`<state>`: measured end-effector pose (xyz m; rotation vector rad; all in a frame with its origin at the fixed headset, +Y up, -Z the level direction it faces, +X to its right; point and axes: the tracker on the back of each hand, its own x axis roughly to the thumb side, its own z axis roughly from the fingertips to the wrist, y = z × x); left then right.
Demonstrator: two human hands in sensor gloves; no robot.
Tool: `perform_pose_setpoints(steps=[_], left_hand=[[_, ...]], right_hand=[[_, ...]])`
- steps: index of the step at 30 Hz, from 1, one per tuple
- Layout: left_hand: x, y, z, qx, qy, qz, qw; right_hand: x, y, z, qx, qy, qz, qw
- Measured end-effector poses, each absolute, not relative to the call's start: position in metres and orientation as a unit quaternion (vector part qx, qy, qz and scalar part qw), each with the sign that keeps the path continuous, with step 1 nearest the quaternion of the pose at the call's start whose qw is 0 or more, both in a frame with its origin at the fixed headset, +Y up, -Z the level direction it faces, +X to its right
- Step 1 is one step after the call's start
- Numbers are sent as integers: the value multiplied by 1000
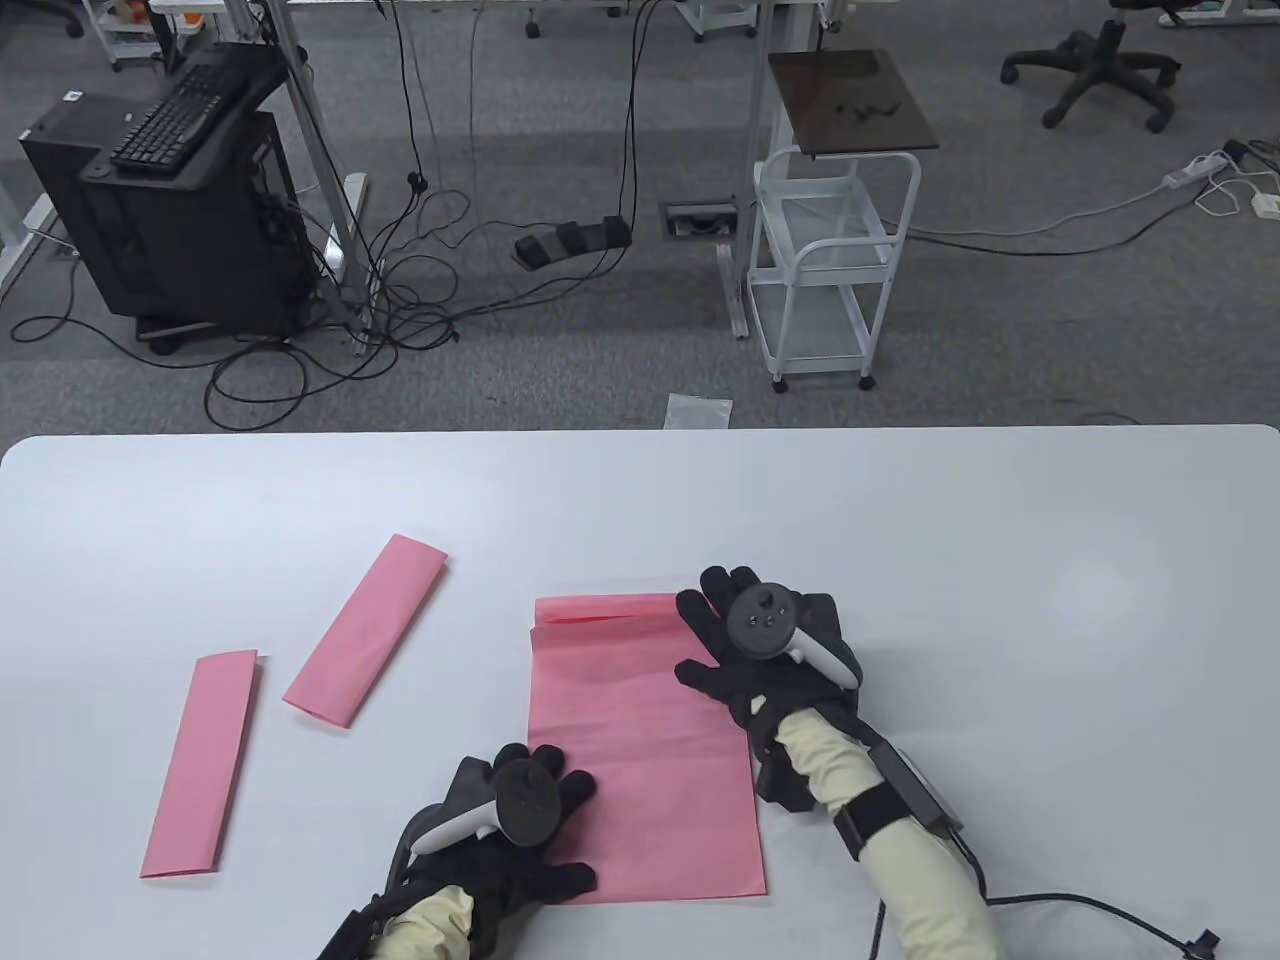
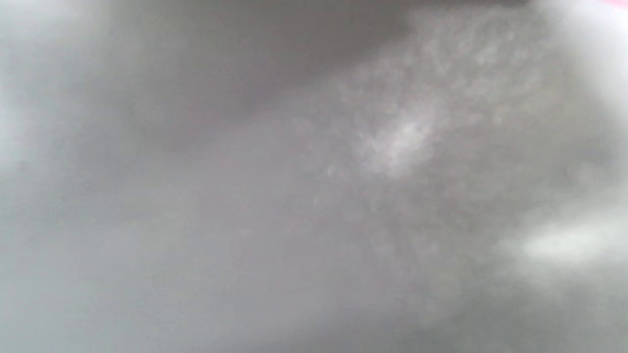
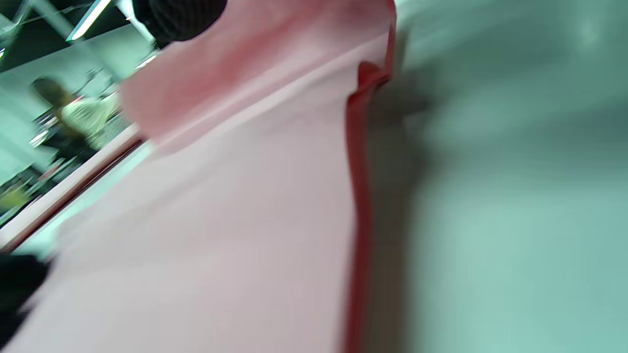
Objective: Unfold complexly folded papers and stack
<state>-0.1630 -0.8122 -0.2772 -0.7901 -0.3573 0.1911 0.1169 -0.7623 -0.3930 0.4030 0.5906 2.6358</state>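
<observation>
A large pink paper (image 1: 640,750) lies mostly unfolded on the white table (image 1: 900,520), with one fold still lying across its far edge. My right hand (image 1: 725,640) rests flat on its far right part, fingers spread. My left hand (image 1: 530,820) rests flat on its near left corner. In the right wrist view the pink paper (image 3: 235,220) fills the left side, with a black fingertip (image 3: 176,17) at the top. Two folded pink strips lie to the left: one (image 1: 365,630) nearer the middle, one (image 1: 205,765) at the far left. The left wrist view is a grey blur.
Beyond the table's far edge are a white cart (image 1: 830,260), a black computer stand (image 1: 170,200) and floor cables. A cable (image 1: 1080,905) runs from my right wrist across the table's near right part.
</observation>
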Motion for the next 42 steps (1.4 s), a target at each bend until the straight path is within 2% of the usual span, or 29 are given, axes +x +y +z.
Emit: perform_pose_setpoints(steps=[5,8,11,14,18,20,22,26,29,36,42], left_hand=[[-163,-812,-277,-381,-172,93,903],[-163,-812,-277,-381,-172,94,904],[-163,-812,-278,-380,-171,95,904],[-162,-810,-278,-373,-165,102,907],[-143,-793,-277,-342,-150,86,924],[-120,-789,-275,-322,-191,75,924],[-96,-790,-271,-334,-222,77,913],[-77,-804,-269,-361,-234,51,902],[-93,-803,-272,-357,-226,55,905],[-179,-799,-274,-405,-144,55,901],[-191,-800,-274,-411,-138,80,898]], right_hand=[[122,-774,-325,216,302,916,151],[123,-789,-300,222,331,908,131],[123,-803,-295,210,339,909,123],[126,-806,-298,206,353,899,157],[126,-806,-298,206,353,900,154],[126,-807,-298,206,355,898,155],[126,-807,-297,206,354,899,154],[127,-807,-297,205,355,899,155],[127,-807,-297,205,357,898,155],[127,-807,-297,205,358,898,155],[127,-807,-297,204,358,898,155]])
